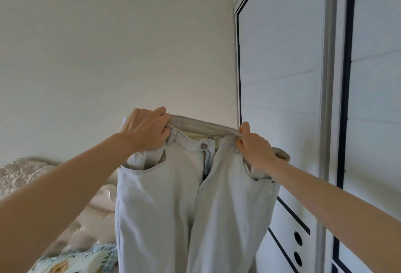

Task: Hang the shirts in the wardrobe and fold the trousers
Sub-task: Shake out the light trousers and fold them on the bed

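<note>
Pale blue jeans (173, 203) hang upright in front of me, held up by the waistband with the front button and fly facing me. My left hand (146, 130) grips the waistband at its left side. My right hand (255, 145) pinches the waistband at its right side. Both legs drop out of view below the frame. The white wardrobe (282, 77) with dark trim stands shut just right of the jeans.
A cream tufted headboard (23, 175) and a pillow with a floral cover (71, 259) sit at the lower left. A plain wall (108, 45) fills the background. Two round dark holes (297, 249) mark the wardrobe's lower panel.
</note>
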`<state>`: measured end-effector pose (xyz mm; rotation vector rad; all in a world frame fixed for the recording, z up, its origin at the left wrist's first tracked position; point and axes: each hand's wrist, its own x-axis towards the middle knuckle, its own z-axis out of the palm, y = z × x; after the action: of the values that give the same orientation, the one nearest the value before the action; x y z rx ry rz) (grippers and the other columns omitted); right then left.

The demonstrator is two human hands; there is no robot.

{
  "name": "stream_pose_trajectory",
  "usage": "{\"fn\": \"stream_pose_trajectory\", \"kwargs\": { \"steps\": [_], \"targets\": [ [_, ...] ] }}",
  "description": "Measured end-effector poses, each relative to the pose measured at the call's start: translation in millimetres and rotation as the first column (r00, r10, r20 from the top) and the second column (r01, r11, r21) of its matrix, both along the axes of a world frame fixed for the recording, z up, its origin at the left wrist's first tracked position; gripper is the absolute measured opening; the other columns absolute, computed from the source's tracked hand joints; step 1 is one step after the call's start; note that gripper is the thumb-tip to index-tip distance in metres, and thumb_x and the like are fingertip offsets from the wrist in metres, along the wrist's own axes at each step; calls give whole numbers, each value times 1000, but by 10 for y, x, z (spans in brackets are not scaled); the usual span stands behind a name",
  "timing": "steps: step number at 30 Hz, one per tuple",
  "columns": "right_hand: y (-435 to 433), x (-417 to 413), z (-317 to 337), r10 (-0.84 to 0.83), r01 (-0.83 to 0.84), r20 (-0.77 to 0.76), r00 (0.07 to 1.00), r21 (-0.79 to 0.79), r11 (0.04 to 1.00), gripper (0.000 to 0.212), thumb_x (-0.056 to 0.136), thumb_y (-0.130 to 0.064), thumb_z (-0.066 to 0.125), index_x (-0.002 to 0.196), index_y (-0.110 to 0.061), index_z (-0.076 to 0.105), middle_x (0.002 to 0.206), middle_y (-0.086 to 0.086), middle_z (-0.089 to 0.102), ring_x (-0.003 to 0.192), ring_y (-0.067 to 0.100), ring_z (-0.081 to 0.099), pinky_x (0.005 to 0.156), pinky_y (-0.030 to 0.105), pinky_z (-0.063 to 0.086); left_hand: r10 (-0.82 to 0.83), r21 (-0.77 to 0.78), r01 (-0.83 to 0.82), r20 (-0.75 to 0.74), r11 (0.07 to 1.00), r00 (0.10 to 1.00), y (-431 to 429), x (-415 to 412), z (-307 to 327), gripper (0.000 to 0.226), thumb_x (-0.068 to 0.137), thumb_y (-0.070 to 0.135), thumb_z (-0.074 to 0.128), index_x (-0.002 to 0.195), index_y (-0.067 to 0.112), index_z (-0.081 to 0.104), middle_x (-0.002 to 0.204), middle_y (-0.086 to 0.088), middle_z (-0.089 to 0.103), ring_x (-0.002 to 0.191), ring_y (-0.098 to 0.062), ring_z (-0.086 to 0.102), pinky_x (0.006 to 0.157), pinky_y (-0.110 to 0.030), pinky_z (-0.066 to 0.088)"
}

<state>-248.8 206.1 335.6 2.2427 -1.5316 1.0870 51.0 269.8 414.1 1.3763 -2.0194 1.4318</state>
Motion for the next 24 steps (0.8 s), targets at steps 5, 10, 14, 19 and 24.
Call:
{"fn": "stream_pose_trajectory", "kwargs": {
  "steps": [5, 10, 14, 19, 24],
  "targets": [
    [37, -159, 448, 12, -42, -211, 977, -137, 990, 20, 99, -33, 47, 100, -17, 35, 64, 1, 52, 50, 21, 45, 54, 38, 43, 45, 112, -44, -3, 993, 999, 29, 111, -16, 49, 93, 67, 24, 79, 23, 40, 80, 8, 42, 46, -16, 43, 43, -24, 24],
    [174, -209, 755, 40, -65, -323, 945, -67, 996, 47, 88, -58, 58, 86, -13, 45, 61, -1, 43, 55, 17, 42, 59, 33, 38, 100, 405, 67, -377, 912, 921, 133, 83, -78, 41, 97, 56, 42, 69, 26, 43, 70, 12, 46, 62, -13, 46, 62, -31, 33],
    [171, -320, 863, 110, -116, -266, 958, -8, 993, 57, 79, -63, 64, 74, -8, 48, 61, 2, 43, 59, 19, 44, 58, 32, 33, 225, 579, 565, -788, 587, 573, 399, 13, -30, 44, 92, 48, 60, 75, 7, 68, 69, -3, 66, 64, -19, 61, 68, -32, 49],
    [166, -332, 899, 208, -200, -236, 949, 58, 978, 62, 74, -64, 68, 66, -8, 43, 59, 2, 40, 55, 15, 37, 55, 31, 27, 411, 611, 689, -785, 389, 464, 633, 17, -96, 45, 89, 50, 58, 105, 12, 76, 101, -11, 76, 96, -28, 72, 90, -40, 56],
    [40, -116, 487, 291, -235, -319, 902, 204, 950, 61, 77, -61, 69, 62, -12, 36, 60, 0, 36, 53, 14, 33, 54, 31, 25, 406, 719, 495, -689, 487, 600, 580, 142, -557, 53, 81, 64, 61, 73, 11, 62, 66, 2, 60, 59, -13, 55, 60, -24, 45]
  ]
}}
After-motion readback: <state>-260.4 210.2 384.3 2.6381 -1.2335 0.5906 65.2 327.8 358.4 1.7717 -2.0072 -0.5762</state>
